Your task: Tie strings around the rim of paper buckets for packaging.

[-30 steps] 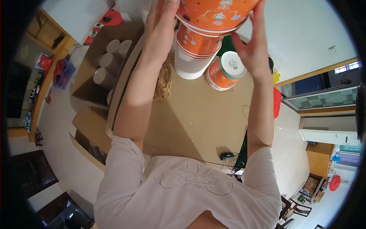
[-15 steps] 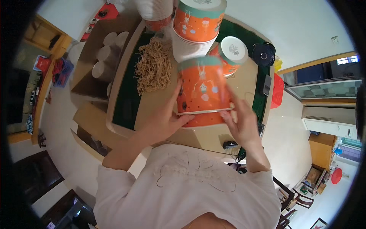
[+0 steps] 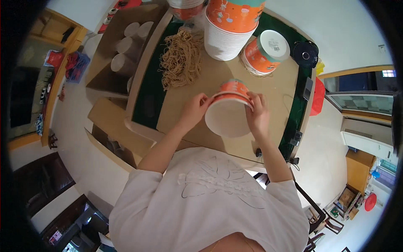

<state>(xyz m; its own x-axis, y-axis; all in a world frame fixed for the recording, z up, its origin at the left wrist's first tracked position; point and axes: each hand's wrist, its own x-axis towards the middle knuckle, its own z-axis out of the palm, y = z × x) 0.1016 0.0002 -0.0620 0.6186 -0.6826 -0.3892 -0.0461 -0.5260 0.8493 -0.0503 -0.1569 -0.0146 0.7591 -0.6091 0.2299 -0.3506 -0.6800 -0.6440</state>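
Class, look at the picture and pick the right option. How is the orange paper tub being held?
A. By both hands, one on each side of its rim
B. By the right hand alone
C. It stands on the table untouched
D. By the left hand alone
A: the left hand and the right hand each grip a side of the orange paper tub, its white underside facing the camera.

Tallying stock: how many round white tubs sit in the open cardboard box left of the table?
3 show: two tubs side by side at the box's far end, one nearer. A pale edge beside the table may be a fourth; others may be hidden.
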